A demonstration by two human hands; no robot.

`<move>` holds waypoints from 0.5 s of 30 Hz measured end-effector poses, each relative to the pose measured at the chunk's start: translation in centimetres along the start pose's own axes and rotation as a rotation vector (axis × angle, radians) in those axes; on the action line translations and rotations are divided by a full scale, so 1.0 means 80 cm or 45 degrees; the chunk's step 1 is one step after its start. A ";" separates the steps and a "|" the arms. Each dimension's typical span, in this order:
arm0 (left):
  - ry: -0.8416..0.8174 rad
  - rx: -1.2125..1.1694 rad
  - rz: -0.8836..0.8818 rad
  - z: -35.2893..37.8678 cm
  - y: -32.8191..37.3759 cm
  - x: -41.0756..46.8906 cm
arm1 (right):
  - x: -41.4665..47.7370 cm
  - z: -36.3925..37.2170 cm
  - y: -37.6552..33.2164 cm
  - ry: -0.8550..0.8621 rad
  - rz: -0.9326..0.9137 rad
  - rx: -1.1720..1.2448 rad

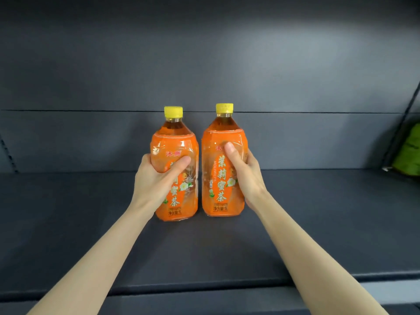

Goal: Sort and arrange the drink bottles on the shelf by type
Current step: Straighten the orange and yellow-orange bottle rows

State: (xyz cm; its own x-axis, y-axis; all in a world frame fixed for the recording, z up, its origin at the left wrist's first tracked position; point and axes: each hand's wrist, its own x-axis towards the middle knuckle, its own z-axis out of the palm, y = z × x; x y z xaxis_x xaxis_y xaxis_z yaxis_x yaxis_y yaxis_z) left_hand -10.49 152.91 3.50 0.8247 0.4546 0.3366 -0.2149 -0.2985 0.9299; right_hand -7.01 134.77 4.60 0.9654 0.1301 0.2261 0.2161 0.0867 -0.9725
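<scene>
Holding: the left hand (156, 178) grips the left bottle (179, 142) around its middle, thumb laid across the label; the right hand (244, 176) grips the right bottle (218, 185), thumb pointing up on the label.
Bottles: two alike, upright, with a narrow gap between them, the left one at 9 o'clock from the right one.
Contents: amber liquid shows through each clear neck, under the left yellow cap (173, 111) and the right yellow cap (224, 109) (the orange wrap hides everything lower).
Place: both are over the middle of the dark grey shelf (204, 251); whether the bases rest on it or hang just above, I cannot tell.
Behind: a grey back panel (204, 64) rises toward 12 o'clock.
Hidden: the fingers of both hands wrap behind the bottles, out of sight; the left hand covers the upper print on its label.
Cut off: a green shape (409, 155) at 3 o'clock, sliced by the frame edge and too blurred to identify.
</scene>
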 end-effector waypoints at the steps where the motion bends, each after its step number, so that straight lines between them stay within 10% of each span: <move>1: 0.001 -0.020 0.000 0.005 0.008 -0.009 | -0.005 -0.008 -0.005 0.033 -0.008 0.012; 15: -0.442 -0.531 0.166 0.202 0.164 -0.217 | -0.208 -0.288 -0.100 0.559 -0.271 -0.152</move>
State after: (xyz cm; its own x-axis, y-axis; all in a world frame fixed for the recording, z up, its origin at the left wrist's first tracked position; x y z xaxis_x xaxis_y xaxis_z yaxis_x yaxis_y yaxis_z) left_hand -19.19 127.54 7.49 0.8862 0.1121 0.4495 -0.4573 0.0560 0.8876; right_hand -21.41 109.19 7.36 0.8628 -0.3087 0.4004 0.4054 -0.0509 -0.9127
